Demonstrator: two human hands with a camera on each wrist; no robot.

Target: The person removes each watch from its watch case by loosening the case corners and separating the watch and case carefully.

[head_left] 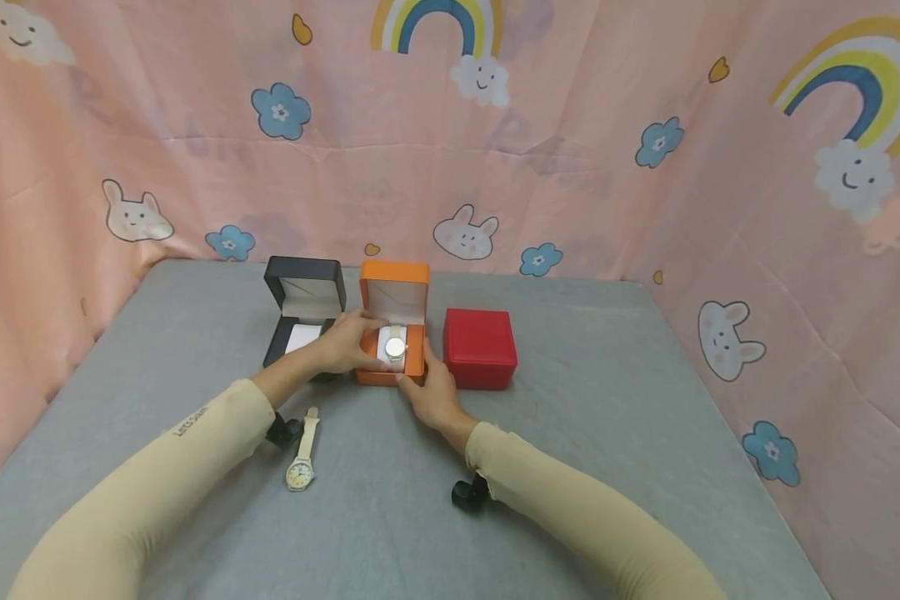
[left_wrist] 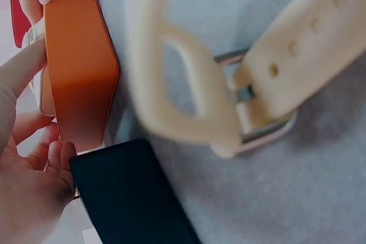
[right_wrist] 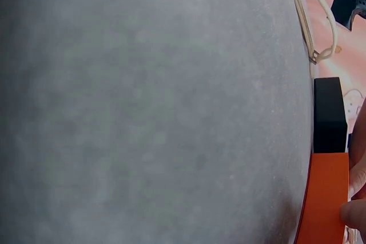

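Observation:
An orange watch box [head_left: 392, 293] stands open on the grey table [head_left: 607, 417], with a silver watch [head_left: 395, 348] on its cushion. My left hand [head_left: 345, 343] reaches over the box's left side, its fingers and thumb around the watch and cushion. My right hand [head_left: 429, 392] grips the box's front right corner, thumb on the front wall. The left wrist view shows the orange box [left_wrist: 80, 72] side-on, with my left hand's fingers [left_wrist: 28, 192] beside it. The orange box [right_wrist: 326, 198] shows in the right wrist view with a fingertip [right_wrist: 354, 215] on it.
An open black box [head_left: 303, 292] stands just left of the orange one, a closed red box [head_left: 480, 348] just right. A cream-strapped watch [head_left: 302, 454] lies on the table near my left forearm. Pink patterned cloth [head_left: 570, 167] walls in the table's back and sides.

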